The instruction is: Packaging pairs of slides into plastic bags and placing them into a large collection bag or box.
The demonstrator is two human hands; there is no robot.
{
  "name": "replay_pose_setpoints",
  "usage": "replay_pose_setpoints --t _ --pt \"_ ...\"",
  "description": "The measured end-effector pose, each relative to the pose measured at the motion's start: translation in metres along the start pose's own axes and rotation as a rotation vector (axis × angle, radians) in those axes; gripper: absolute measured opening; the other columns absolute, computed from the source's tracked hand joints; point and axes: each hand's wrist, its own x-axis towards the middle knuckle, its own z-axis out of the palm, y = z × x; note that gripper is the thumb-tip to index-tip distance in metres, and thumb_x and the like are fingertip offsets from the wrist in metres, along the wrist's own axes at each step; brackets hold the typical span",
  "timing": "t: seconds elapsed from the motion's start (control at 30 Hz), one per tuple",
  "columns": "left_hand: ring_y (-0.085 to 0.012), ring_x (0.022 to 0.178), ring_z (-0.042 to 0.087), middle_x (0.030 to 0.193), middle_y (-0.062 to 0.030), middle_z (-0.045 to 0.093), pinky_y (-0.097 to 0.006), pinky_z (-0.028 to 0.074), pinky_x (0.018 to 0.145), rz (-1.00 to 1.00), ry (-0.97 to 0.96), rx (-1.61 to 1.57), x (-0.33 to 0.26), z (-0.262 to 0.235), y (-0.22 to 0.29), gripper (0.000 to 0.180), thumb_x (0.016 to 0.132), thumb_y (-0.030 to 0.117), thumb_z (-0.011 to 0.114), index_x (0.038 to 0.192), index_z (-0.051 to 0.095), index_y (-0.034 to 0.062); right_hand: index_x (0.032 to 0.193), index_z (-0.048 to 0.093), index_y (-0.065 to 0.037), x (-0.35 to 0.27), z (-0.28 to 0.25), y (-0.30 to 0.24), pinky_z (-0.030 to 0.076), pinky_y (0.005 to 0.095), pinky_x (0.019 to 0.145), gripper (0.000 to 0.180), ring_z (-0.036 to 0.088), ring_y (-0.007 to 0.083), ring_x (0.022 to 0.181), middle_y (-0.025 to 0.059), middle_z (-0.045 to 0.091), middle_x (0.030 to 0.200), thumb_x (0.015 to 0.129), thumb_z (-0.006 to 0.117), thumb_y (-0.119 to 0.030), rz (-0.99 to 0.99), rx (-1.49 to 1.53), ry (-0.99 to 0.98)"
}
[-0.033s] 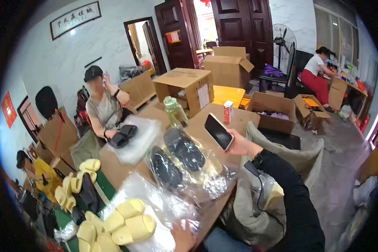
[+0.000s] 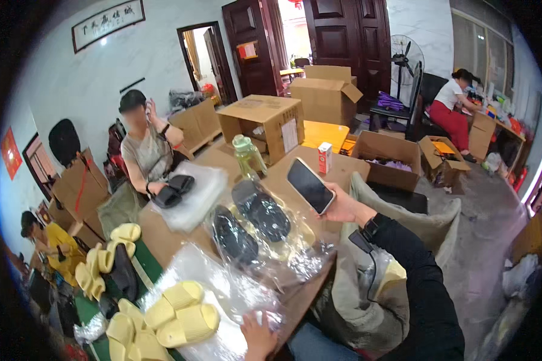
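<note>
My right hand (image 2: 344, 207) is wrapped round a smartphone (image 2: 311, 185) with a dark screen, held up over the table's right part. Low in the picture, my left hand (image 2: 259, 334) lies with fingers spread on clear plastic bags (image 2: 235, 304). Just left of it, a pair of yellow slide sandals (image 2: 183, 316) rests on the plastic. Beyond my left hand are dark slippers (image 2: 262, 210) in clear wrapping, with yellow ones partly showing beneath. More yellow slides (image 2: 132, 337) sit at the lower left.
Across the table, a person (image 2: 147, 144) touches black slides (image 2: 174, 191) on a stack of clear bags (image 2: 193, 213). A green bottle (image 2: 249, 157), a small red-and-white box (image 2: 324, 157) and an open carton (image 2: 265, 117) stand farther back. A grey sack (image 2: 355, 301) stands beside my right arm.
The view has shifted slightly. The fingers of my left hand show more spread on the plastic. The smartphone stays in my right hand.
</note>
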Motion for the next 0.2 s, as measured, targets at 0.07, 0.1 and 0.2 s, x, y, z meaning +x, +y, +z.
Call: replay_pose_setpoints --t 0.07,0.1,0.2 --pt "-0.0505 0.130 0.029 0.140 -0.0282 0.034 -0.063 0.027 0.101 0.015 0.021 0.004 -0.005 -0.039 0.018 0.077 0.075 0.042 0.069 0.139 0.041 0.0100 0.124 0.053 -0.010 -0.023 0.052 0.010 0.043 0.0412 0.091 0.050 0.055 0.0261 0.100 0.0115 0.058 0.115 0.092 0.044 -0.047 0.032 0.001 0.030" --pt "-0.0492 0.127 0.033 0.137 -0.0277 0.038 -0.062 0.027 0.101 0.013 0.100 0.050 -0.009 -0.043 0.021 0.074 0.078 0.042 0.066 0.138 0.040 0.0083 0.125 0.053 -0.009 -0.027 0.073 0.015 0.042 0.0423 0.095 0.053 0.055 0.0277 0.102 0.0118 0.058 0.118 0.092 0.041 -0.049 0.061 0.013 0.031" --pt "-0.0412 0.129 0.038 0.136 -0.0223 0.045 -0.059 0.023 0.106 0.059 0.270 -0.087 -0.002 -0.072 0.038 0.071 0.080 0.041 0.065 0.138 0.041 0.0083 0.144 0.034 -0.018 -0.039 0.109 0.045 0.034 0.0530 0.104 0.060 0.039 0.0311 0.127 0.0118 0.040 0.144 0.092 0.040 -0.050 0.097 -0.076 -0.029"
